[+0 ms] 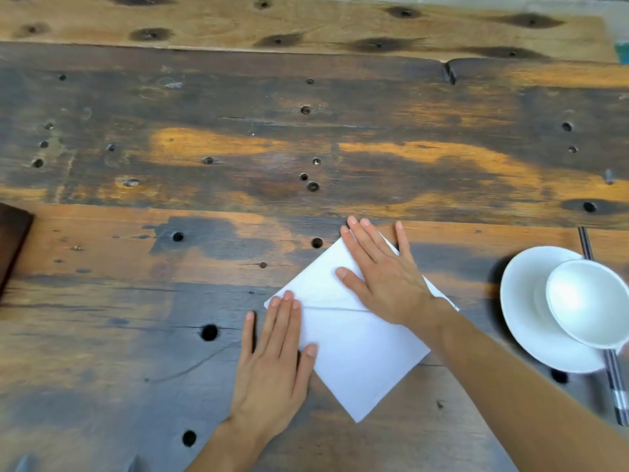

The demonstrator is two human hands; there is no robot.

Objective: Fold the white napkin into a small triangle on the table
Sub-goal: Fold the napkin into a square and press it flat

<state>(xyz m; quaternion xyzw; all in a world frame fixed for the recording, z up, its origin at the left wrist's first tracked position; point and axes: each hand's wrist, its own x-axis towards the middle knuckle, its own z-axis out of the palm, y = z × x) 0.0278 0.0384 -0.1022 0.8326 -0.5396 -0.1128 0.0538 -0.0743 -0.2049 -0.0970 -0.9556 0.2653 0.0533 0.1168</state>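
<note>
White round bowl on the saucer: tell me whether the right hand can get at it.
Probably yes: the right hand lies flat on the white folded napkin, gripping nothing, and only bare wooden table separates it from the white round bowl.

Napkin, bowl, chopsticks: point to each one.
white napkin [360,349]: head view, bare lower panel.
bowl [592,303]: head view, inner surface.
chopsticks [617,390]: head view, banded lower end.

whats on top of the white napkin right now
Both hands lie flat on the white napkin: the left hand has its fingers on the left corner, and the right hand lies across the upper flap. The right hand's fingers cover the top corner.
</note>
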